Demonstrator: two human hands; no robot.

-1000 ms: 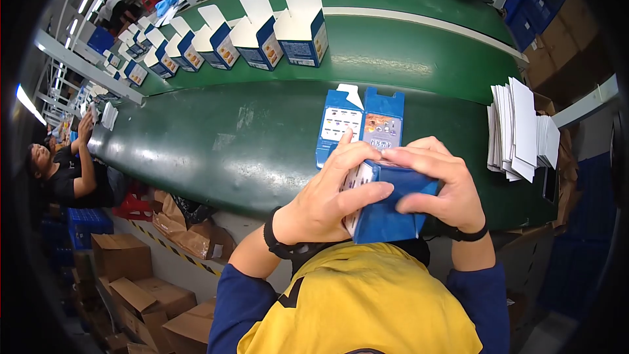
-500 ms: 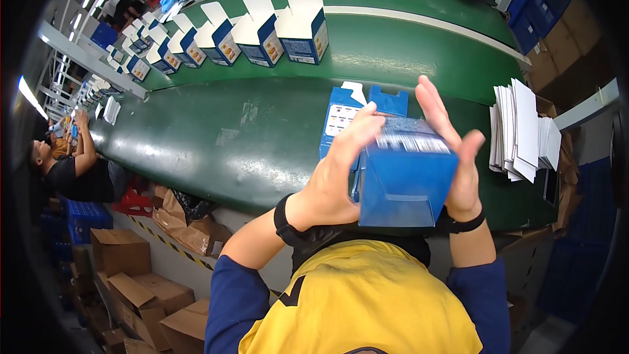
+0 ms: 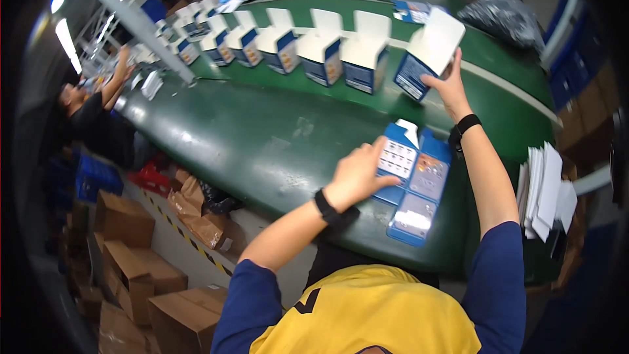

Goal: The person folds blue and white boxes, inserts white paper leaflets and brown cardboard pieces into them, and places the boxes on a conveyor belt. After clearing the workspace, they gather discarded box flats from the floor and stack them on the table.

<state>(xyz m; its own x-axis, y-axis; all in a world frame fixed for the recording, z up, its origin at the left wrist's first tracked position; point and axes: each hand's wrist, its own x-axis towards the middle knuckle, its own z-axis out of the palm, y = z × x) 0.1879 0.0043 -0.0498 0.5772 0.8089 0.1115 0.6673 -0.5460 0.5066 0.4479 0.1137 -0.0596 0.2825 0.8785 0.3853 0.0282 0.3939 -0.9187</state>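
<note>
My right hand [image 3: 451, 89] grips an erected blue carton [image 3: 412, 77] by its side. Its white top flap stands up, and the carton is tilted at the right end of the row. My left hand [image 3: 357, 174] has thumb and fingers apart at the left edge of several flat blue cartons [image 3: 429, 178]. These lie folded down on the green belt in front of me, with a white flap sticking up at their far end. Whether the left fingers press on the top one is hard to tell.
Open-topped blue and white cartons [image 3: 364, 72] line the far green belt [image 3: 478, 101], lids raised. White folded sheets [image 3: 540, 190] are stacked at the right. A grey plastic bag [image 3: 503, 18] lies far right. Brown boxes [image 3: 124, 219] fill the lower-left floor. Another person [image 3: 98, 118] works at the left.
The carton held between both hands has gone up and away to the row in my right hand alone. My left hand has let go and come down to the flat cartons. The view has shifted.
</note>
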